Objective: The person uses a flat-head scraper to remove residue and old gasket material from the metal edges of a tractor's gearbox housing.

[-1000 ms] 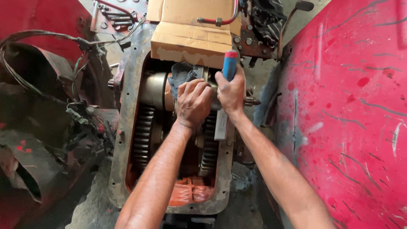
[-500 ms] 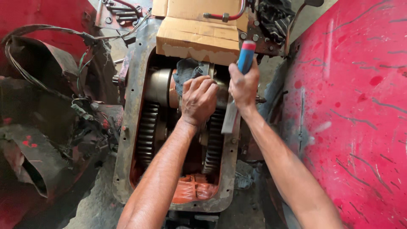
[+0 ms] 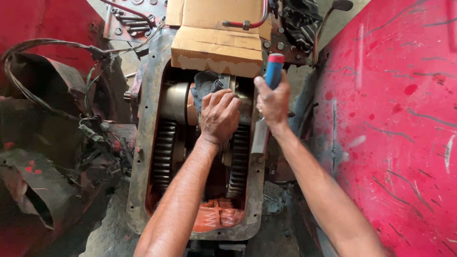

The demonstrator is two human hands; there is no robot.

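Observation:
An open, greasy gearbox housing lies below me, with large toothed gears inside. My left hand reaches into it, fingers curled around a metal part beside a dark rag. My right hand is closed around a tool with a blue and red handle, held upright over the housing's right rim. The tool's pale blade points down past my wrist.
A brown cardboard sheet covers the far end of the housing, with a red hose across it. Red body panels stand on the right and upper left. Tangled wires hang at the left. Loose bolts lie beyond.
My right hand has lifted the blue-handled tool up and to the right, away from my left hand. My left hand stays inside the housing.

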